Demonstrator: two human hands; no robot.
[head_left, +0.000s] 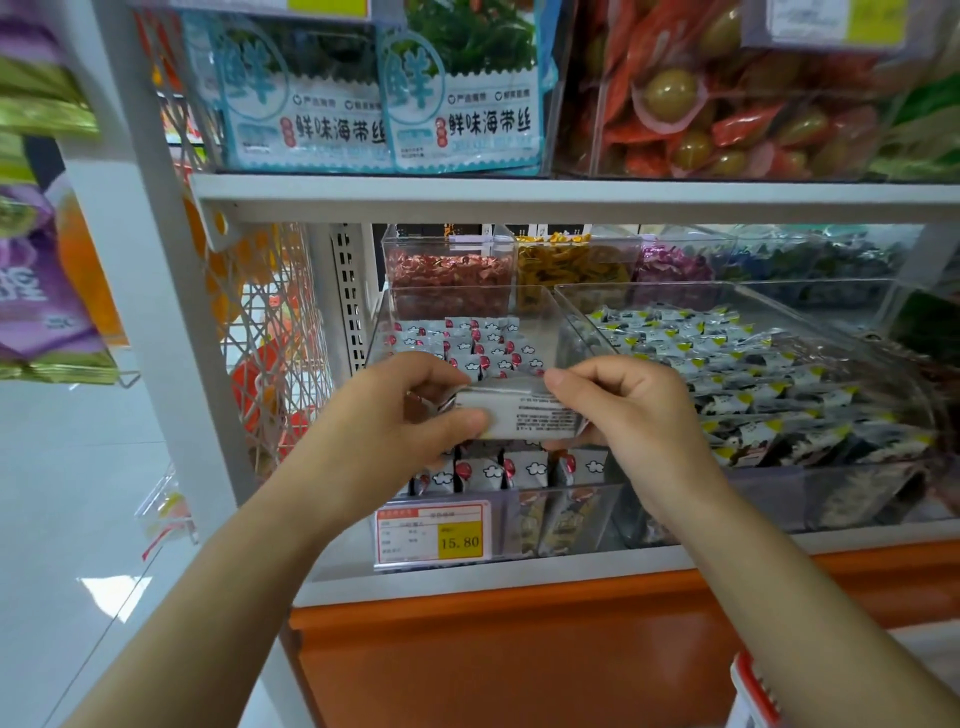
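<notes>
Both hands meet over the front left bin of a shop shelf. The left hand (410, 410) has its grip closed round the left end of a small silver-white foil snack packet (519, 413), thumb on the near face and fingers curled behind. The right hand (631, 410) pinches the packet's right end, forefinger on the top corner and thumb underneath. The packet is held level in the air with its printed back toward the camera, just above the clear plastic bin (550, 317) and touching none of the goods below. Whether it is one packet or a few pressed together I cannot tell.

The bin already holds rows of like packets with red dots and white clouds (483, 343), and another row stands upright against its front wall, above the yellow and white price tag (434, 532). The stretch of bin right under the hands is hidden, so any gap there cannot be seen.

The work in hand looks like stocking or tidying this bin, and it seems well on: most rows stand in order. What is left, by my reading, is to turn the held packet upright and set it into line with the others. The neighbouring clear bin of black and yellow packets (753, 374) lies to the right, untouched
</notes>
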